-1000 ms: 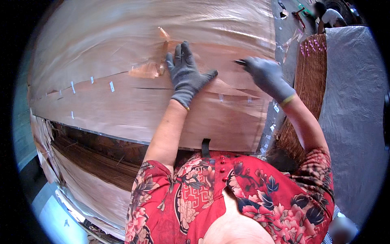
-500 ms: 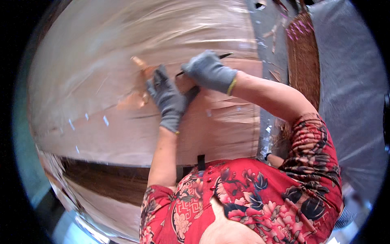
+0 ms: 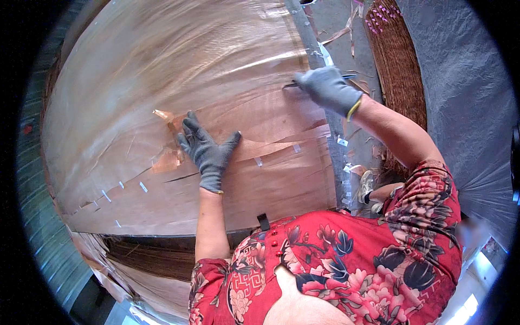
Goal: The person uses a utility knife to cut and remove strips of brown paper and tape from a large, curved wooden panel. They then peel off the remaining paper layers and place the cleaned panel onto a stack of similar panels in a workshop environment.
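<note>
A wide, thin brown wood veneer sheet lies across the work surface, with a seam and small white tape pieces on it. My left hand, in a grey glove, lies flat on the veneer with fingers spread. Beside its fingertips is a torn orange-brown veneer scrap. My gloved right hand is closed round a slim dark knife-like tool. Its tip points left, over the veneer near the right edge. Whether the tip touches the sheet I cannot tell. The grip hides the tool's middle.
On the right stands a stack of brown veneer with pink marks at its far end. Beyond it hangs grey-blue plastic sheeting. Veneer strips and white bits litter the floor by the table edge. A shoe shows near my right elbow.
My right hand has moved right with the tool, away from my left hand toward the veneer's right edge. My left hand still rests by the torn scrap, its thumb now spread wide. The view has shifted.
</note>
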